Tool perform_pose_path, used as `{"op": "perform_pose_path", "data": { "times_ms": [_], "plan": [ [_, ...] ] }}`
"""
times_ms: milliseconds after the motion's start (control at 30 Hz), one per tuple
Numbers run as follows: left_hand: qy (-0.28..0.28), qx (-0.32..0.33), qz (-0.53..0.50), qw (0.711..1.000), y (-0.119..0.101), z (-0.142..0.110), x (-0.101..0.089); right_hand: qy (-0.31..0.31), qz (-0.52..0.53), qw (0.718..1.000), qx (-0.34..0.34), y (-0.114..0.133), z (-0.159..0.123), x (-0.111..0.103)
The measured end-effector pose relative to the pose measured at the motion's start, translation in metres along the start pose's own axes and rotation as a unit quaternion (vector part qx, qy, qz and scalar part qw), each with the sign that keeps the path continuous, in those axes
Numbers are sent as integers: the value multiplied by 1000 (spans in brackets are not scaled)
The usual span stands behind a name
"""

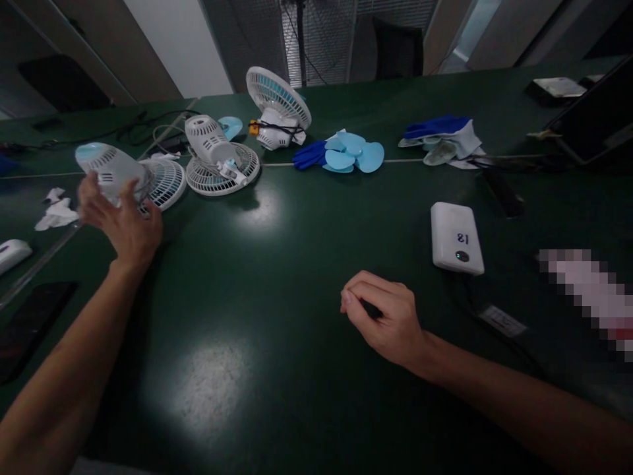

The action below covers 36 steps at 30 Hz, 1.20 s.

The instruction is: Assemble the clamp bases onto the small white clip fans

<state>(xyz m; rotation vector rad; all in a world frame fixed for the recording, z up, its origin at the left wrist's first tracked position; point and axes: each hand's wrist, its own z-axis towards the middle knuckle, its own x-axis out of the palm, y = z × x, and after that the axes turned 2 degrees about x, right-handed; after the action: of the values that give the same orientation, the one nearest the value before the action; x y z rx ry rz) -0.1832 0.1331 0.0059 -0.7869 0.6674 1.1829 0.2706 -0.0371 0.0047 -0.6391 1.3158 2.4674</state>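
My left hand [123, 221] is at the leftmost small fan, fingers spread and bent in front of its white motor housing [116, 168]. This fan lies with its round grille [167, 185] down on the green table. Whether the fingertips touch the housing is hard to see. My right hand [383, 316] rests low over the middle of the table, fingers curled to the thumb, with nothing visible in it. Closest to it is a white power bank [455, 237] marked 18, with a cable attached.
A second fan [222, 168] lies face down, and a third fan [279, 109] stands tilted behind. Light blue fan blades [353, 153] lie by a blue glove [310, 155]. More gloves [445, 138] are back right. At left are crumpled tissue [57, 212] and a black phone-like slab [34, 323].
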Motion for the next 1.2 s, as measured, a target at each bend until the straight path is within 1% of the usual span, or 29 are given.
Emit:
{"op": "perform_pose_path", "data": {
  "times_ms": [33,100,167,200,267,333,367,433,600,700,767,933,1033,1100,1200],
  "plan": [
    [-28,26,13,999,-10,4,6,5,-1,1000,2,0,0,0],
    [-31,73,4,997,-31,15,25,16,-24,1000,7,-1,0,1],
    [-33,85,-20,996,-52,28,47,49,-89,995,15,-2,0,4],
    [-30,84,-34,995,-61,35,58,82,-128,988,12,-3,0,5],
    [-8,70,-57,996,-75,47,75,168,-192,967,0,-5,-1,9],
    [6,55,-68,996,-83,54,84,239,-214,947,-10,-7,-3,11],
    [8,47,-70,996,-85,56,86,255,-216,943,-10,-8,-4,12],
    [8,34,-69,997,-85,57,86,267,-215,939,-4,-10,-4,12],
    [25,39,-72,996,-85,55,78,278,-212,937,2,-10,-3,10],
    [32,36,-67,997,-87,54,77,282,-213,936,2,-10,-3,10],
    [26,36,-57,997,-87,54,78,280,-215,936,1,-10,-4,10],
    [6,68,-52,996,-75,54,83,283,-216,934,2,-10,-4,11],
    [-6,79,-63,995,-68,55,85,297,-220,929,6,-11,-3,11],
    [-10,81,-51,995,-69,55,85,312,-223,924,12,-10,-1,10],
    [9,95,-23,995,-77,54,84,329,-226,917,21,-9,0,9]
  ]
}}
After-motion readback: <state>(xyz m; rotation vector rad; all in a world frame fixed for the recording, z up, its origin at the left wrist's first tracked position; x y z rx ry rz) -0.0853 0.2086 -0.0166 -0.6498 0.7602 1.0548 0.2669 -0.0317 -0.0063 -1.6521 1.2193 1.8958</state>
